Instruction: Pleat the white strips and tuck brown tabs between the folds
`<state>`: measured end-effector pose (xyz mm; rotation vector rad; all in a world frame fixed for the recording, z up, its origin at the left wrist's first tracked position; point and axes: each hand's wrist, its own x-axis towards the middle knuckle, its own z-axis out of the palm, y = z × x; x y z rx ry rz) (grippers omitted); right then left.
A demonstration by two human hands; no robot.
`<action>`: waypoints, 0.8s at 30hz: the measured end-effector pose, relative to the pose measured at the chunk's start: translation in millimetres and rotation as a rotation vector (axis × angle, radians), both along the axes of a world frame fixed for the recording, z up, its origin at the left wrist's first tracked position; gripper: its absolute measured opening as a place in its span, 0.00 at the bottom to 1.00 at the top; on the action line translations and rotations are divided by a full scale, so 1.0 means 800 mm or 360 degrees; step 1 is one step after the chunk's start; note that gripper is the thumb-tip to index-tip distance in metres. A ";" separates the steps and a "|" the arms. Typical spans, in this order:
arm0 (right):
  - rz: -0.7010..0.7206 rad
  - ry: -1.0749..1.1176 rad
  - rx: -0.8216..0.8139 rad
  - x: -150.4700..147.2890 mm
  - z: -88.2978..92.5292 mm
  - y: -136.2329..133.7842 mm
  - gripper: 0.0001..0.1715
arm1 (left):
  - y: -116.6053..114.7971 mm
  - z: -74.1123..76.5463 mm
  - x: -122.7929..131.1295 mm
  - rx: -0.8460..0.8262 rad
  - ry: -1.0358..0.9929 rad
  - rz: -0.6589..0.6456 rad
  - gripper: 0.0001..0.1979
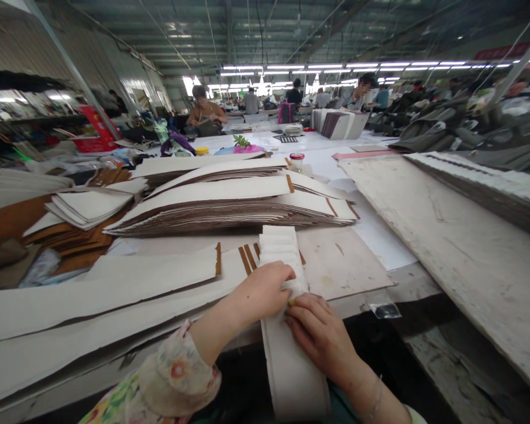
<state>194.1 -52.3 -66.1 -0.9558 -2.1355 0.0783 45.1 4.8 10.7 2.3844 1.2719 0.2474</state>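
Observation:
A long pale strip [291, 365] hangs over the table's near edge towards me, and a stack of white overlapping layers [277, 238] lies at its far end. My left hand [269, 288] reaches across this stack from the left, its fingers curled and pinching at the layers. My right hand [320, 333] lies just nearer to me on the strip's right edge, fingers bent and closed on it. The two hands' fingertips almost meet, and a small yellow spot shows between them. What exactly lies under the fingertips is partly hidden.
Long pale panels [159, 271] with brown end strips lie at left. Behind stands a thick pile of curved panels [229, 200]. A large board [428, 235] slants along the right. A red-lidded jar [297, 162] stands farther back; people work beyond.

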 end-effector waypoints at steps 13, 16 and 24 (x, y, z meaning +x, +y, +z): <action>0.0005 0.0019 0.0006 -0.001 0.004 -0.002 0.08 | -0.015 -0.019 0.002 0.0295 0.0104 -0.0168 0.14; 0.0004 0.0029 0.0001 -0.001 0.006 -0.001 0.08 | -0.018 -0.019 0.004 0.0297 0.0146 -0.0188 0.14; -0.0018 0.0028 0.0006 -0.003 0.003 0.000 0.09 | -0.024 -0.021 0.004 0.0326 0.0193 -0.0216 0.14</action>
